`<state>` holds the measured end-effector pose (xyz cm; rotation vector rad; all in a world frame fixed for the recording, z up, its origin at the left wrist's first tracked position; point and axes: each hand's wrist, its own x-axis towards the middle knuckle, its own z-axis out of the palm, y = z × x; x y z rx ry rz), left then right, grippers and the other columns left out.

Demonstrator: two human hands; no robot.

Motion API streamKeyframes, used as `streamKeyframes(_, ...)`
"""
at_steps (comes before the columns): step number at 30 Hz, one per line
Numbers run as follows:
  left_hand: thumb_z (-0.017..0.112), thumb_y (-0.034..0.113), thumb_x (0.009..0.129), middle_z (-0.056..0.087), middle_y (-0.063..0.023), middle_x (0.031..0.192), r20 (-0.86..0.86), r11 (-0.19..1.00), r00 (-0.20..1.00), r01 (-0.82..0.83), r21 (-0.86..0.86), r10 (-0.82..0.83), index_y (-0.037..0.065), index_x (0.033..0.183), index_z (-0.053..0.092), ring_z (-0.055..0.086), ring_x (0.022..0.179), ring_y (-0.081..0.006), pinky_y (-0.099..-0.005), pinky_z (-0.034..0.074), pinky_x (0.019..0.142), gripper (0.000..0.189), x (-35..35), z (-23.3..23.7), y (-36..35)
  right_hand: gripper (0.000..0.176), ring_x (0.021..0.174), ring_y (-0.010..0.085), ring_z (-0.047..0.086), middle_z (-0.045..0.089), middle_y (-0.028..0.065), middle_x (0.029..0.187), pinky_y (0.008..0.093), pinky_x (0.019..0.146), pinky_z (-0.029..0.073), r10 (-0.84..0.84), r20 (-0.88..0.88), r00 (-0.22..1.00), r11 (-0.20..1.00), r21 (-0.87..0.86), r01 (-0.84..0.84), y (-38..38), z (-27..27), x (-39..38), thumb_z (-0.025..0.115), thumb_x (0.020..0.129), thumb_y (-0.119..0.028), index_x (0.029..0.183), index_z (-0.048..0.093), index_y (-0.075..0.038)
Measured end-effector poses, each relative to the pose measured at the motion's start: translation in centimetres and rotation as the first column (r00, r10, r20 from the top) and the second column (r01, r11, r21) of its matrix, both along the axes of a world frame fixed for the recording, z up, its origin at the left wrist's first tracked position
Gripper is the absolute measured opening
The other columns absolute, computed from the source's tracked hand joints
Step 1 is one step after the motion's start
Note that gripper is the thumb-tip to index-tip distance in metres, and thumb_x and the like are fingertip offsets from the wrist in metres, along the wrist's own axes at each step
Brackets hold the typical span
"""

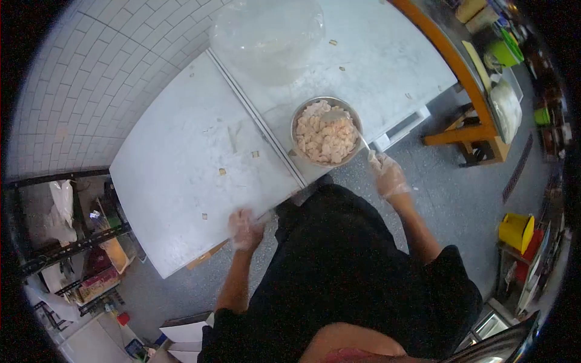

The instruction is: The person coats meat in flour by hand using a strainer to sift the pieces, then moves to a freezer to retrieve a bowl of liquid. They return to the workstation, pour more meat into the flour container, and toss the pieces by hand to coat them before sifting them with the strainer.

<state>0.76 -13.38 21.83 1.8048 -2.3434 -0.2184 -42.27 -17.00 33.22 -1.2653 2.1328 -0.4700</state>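
A round metal bowl (294, 134) stands at the front edge of the white table, full of pale, pinkish-white chunks (321, 138) that look like raw meat. My right hand (389, 176), in a clear plastic glove, is closed on the handle of a metal serving spoon (365, 143). Its head lies among the chunks near the bowl's far side. My left hand (245, 230), gloved too, is at the table's front edge, left of the bowl. Motion blurs its fingers, and nothing can be made out in it.
A large clear plastic bag (269, 36) sits at the back of the white table (181, 157), near the tiled wall. A seam crosses the tabletop. An orange-framed table (472, 91) stands at the right. Shelves (78, 242) with packages are at the left, and a yellow bucket (516, 232) is at far right.
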Motion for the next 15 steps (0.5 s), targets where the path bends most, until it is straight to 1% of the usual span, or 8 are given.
streamKeyframes(1,0.071,0.034,0.072,0.058,-0.0157,0.104,-0.008,1.0,1.0,-0.008,-0.001,0.008,0.006,0.099,0.06,0.052,0.099,-0.0342,-0.0491,0.042,0.083,0.04,1.5,-0.5,0.7,0.049,0.095,0.0444,0.058,0.062,0.0275,0.096,0.0481,0.082,0.046,0.008,-0.008,1.0,1.0,-0.001,-0.008,-0.3,-1.5,-0.5,0.041,0.095,-0.046,0.1,0.062,-0.002)
streamKeyframes(3,0.068,0.035,0.073,0.056,-0.013,0.099,0.341,0.999,0.94,-0.038,0.023,0.028,0.007,0.094,0.06,0.051,0.099,-0.0306,-0.0467,0.041,0.082,0.036,4.3,-0.8,2.3,0.044,0.088,0.0442,0.059,0.061,0.028,0.088,0.0499,0.077,0.044,0.117,-0.108,0.987,0.984,-0.122,-0.13,0.6,-5.2,-1.1,0.04,0.098,-0.038,0.103,0.06,0.001)
streamKeyframes(4,0.068,0.035,0.073,0.056,-0.013,0.099,0.333,0.999,0.942,-0.04,0.024,0.03,0.007,0.094,0.06,0.051,0.099,-0.0306,-0.0467,0.041,0.082,0.036,4.9,-0.3,2.1,0.044,0.088,0.0442,0.059,0.061,0.028,0.088,0.0499,0.077,0.044,0.12,-0.116,0.986,0.984,-0.12,-0.134,0.5,-4.2,-0.7,0.04,0.098,-0.038,0.103,0.06,0.001)
streamKeyframes(6,0.063,0.03,0.074,0.056,-0.0105,0.095,0.457,0.987,0.888,-0.018,0.158,-0.057,0.01,0.095,0.059,0.05,0.098,-0.0289,-0.0442,0.041,0.081,0.03,5.2,1.3,0.9,0.049,0.098,0.0434,0.056,0.061,0.0263,0.099,0.05,0.083,0.044,0.034,-0.068,0.997,0.995,0.092,-0.028,-0.6,-0.7,0.4,0.033,0.098,-0.043,0.097,0.059,-0.002)
streamKeyframes(8,0.061,0.026,0.075,0.055,-0.0115,0.103,0.453,0.969,0.889,-0.051,0.241,-0.066,0.01,0.1,0.058,0.05,0.101,-0.0309,-0.0464,0.039,0.084,0.03,6.3,-0.2,0.8,0.049,0.098,0.0436,0.057,0.061,0.0261,0.098,0.0504,0.082,0.044,0.056,-0.09,0.994,0.994,0.095,-0.047,-0.3,0.5,1.2,0.033,0.098,-0.044,0.099,0.059,-0.003)
streamKeyframes(10,0.06,0.024,0.075,0.053,-0.014,0.111,0.397,0.98,0.897,0.198,0.038,-0.197,0.01,0.104,0.056,0.049,0.104,-0.0334,-0.0504,0.037,0.085,0.033,6.7,-1.5,0.4,0.049,0.097,0.0437,0.057,0.062,0.0259,0.097,0.0507,0.082,0.044,0.074,-0.123,0.99,0.995,0.079,-0.065,-0.7,0.9,1.6,0.033,0.098,-0.045,0.1,0.059,-0.003)
streamKeyframes(13,0.06,0.026,0.075,0.051,-0.0159,0.116,0.373,0.971,0.898,0.202,0.125,-0.234,0.01,0.104,0.055,0.048,0.106,-0.0351,-0.0542,0.035,0.086,0.033,7.1,-3.1,0.4,0.048,0.095,0.0435,0.058,0.063,0.0249,0.097,0.0503,0.081,0.045,0.058,-0.165,0.985,0.995,0.093,-0.043,0.1,0.9,2.6,0.035,0.097,-0.046,0.103,0.059,-0.004)
streamKeyframes(15,0.059,0.024,0.076,0.052,-0.0163,0.114,0.342,0.956,0.893,0.284,0.073,-0.291,0.01,0.103,0.055,0.048,0.106,-0.0351,-0.0524,0.036,0.086,0.031,7.8,-4.3,0.3,0.047,0.092,0.0429,0.059,0.063,0.0246,0.094,0.05,0.079,0.046,-0.032,-0.212,0.977,0.995,0.082,0.051,0.4,2.1,3.6,0.038,0.096,-0.046,0.104,0.059,-0.005)
